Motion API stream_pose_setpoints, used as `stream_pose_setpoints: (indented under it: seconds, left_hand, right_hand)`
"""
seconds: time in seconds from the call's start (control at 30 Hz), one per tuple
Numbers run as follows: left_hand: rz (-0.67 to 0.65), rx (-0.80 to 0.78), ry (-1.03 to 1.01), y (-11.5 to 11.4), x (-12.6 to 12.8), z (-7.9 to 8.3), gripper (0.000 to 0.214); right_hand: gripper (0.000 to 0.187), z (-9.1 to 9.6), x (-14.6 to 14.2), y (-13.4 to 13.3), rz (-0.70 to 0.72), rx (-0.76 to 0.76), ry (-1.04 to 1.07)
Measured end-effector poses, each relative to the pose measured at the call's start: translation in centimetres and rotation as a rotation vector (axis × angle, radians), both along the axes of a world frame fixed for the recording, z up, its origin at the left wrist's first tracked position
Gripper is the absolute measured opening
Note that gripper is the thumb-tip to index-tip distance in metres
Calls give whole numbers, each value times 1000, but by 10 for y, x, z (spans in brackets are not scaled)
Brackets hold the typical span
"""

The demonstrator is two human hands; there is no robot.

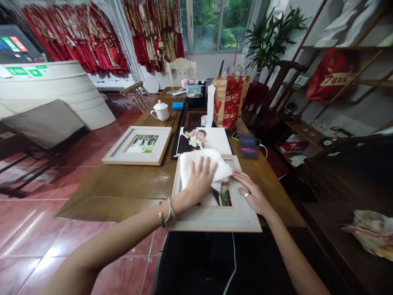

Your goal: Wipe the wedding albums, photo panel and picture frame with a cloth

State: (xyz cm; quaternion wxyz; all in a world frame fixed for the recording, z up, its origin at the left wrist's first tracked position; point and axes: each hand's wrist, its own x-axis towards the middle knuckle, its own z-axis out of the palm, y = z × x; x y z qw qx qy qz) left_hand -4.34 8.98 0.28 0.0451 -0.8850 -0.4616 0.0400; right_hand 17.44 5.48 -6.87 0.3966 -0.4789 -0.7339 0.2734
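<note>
A light wood picture frame [245, 217] with a pale mat and a photo lies face up at the table's near end. My left hand [199, 180] rests flat with fingers spread on a white cloth [192, 159], which covers the frame's upper part and some of the photo. At the frame's right side, my right hand [250, 192] lies with its fingers stretched along the edge, a ring on one finger. Just behind the cloth is a loose photo print [217, 141] of two people. The lower part of that print is hidden.
On the wooden table [123, 200], a second framed photo [143, 143] lies to the left. A white lidded cup [160, 110], a blue box [177, 105], a paper bag [229, 102] and a phone [248, 146] with a cable stand or lie farther back.
</note>
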Motion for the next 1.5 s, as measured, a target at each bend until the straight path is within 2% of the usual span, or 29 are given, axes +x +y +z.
stream_pose_setpoints:
  seconds: [0.1,0.17,0.23,0.33,0.43,0.53,0.6,0.77,0.87,0.93,1.07,1.17,1.37,1.5]
  left_hand:
    - [-3,33,-19,18,6,2,77]
    - [-38,-15,-3,13,8,4,77]
    - [-88,-98,20,-5,10,8,75]
    - [-156,-247,24,-49,10,21,73]
    - [-310,-394,-30,-93,12,34,69]
    - [-403,-376,-80,-117,16,36,70]
    - [-385,-321,-62,-119,18,31,67]
    - [-211,-124,64,-96,15,9,57]
    - [-69,-20,30,-65,9,-1,55]
    - [-29,16,-24,-40,4,-4,57]
    - [-112,37,-87,7,1,-2,63]
    - [-224,34,-106,28,11,2,67]
    - [-470,-1,-109,51,41,5,58]
    - [-416,-36,-81,53,38,3,55]
  right_hand:
    - [44,-2,0,0,-9,1,-5]
    - [42,-3,0,1,-26,10,2]
    - [40,-4,0,1,-26,22,17]
    - [40,-4,2,2,23,34,30]
    - [41,-1,3,1,44,11,23]
    - [42,2,3,0,53,-18,22]
    - [41,3,2,0,55,-18,28]
    - [39,1,0,0,31,3,23]
    - [40,0,0,0,21,-5,13]
    - [40,-1,-1,0,10,-5,17]
    - [36,0,-1,0,-16,-7,16]
    - [35,1,-2,0,-41,-17,-5]
    - [34,-2,-2,-1,-98,-50,0]
    - [35,0,-1,0,-62,-33,-13]
